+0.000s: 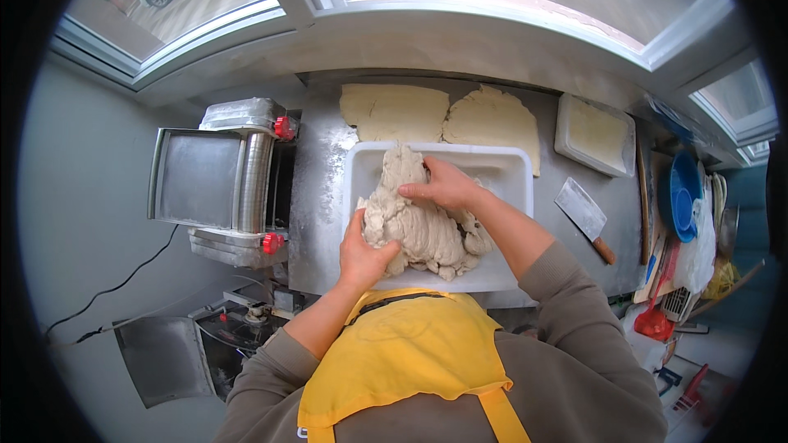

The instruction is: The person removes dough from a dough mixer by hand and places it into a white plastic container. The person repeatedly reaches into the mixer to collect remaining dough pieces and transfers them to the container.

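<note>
A large, rough lump of pale dough (425,234) lies in a white plastic tub (523,181) directly before me. My left hand (364,252) grips the dough's near left side, thumb and fingers spread around it. Higher up, my right hand (446,183) clasps the raised upper part of the lump from the right. Its fingertips are hidden behind the dough. Beyond the tub's far rim lie two flat dough sheets, a left one (394,112) and a right one (492,120), side by side.
At left stands a dough sheeter (252,181) with red knobs. A cleaver (582,209) and a lidded plastic container (596,135) rest on the metal table (320,197) at right. Past a wooden rod (643,209) are blue basins (682,197) and a red scoop (654,322). Windows line the far side.
</note>
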Available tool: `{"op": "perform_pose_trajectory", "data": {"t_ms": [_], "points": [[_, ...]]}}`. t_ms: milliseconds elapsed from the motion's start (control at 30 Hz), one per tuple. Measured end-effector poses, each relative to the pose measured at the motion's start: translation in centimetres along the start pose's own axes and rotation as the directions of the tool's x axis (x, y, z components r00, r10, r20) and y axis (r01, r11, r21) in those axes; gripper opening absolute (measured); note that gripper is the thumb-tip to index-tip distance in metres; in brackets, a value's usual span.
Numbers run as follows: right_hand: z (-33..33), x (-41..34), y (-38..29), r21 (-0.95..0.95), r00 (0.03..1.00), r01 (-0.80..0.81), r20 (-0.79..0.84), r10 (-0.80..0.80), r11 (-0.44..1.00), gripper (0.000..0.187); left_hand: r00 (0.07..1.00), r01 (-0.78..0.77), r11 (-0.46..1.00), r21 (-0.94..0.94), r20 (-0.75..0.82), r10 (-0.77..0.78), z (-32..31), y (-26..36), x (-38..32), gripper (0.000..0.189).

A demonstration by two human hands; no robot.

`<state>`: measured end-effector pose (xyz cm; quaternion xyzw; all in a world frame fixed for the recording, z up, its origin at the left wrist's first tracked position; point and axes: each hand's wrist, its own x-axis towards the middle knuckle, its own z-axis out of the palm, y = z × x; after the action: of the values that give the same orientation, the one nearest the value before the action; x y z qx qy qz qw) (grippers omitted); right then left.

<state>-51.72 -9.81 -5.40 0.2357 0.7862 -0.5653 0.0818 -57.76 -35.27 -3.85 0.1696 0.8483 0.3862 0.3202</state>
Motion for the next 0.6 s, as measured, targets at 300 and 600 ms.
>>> {"op": "perform_pose_trajectory", "data": {"t_ms": [300,600], "points": [[-0.6,1.4,-2.1,-0.455,0.980,-0.162,0.026,0.195,0.876,0.090,0.953,0.240,0.921,-0.307,0.258,-0.162,1.8,-0.6,0.4,0.088],[2.6,3.2,-0.5,-0.577,0.974,-0.228,-0.151,0.172,0.784,0.074,0.873,0.390,0.901,-0.189,0.386,-0.297,2.5,0.1,4.3,0.085]]}}
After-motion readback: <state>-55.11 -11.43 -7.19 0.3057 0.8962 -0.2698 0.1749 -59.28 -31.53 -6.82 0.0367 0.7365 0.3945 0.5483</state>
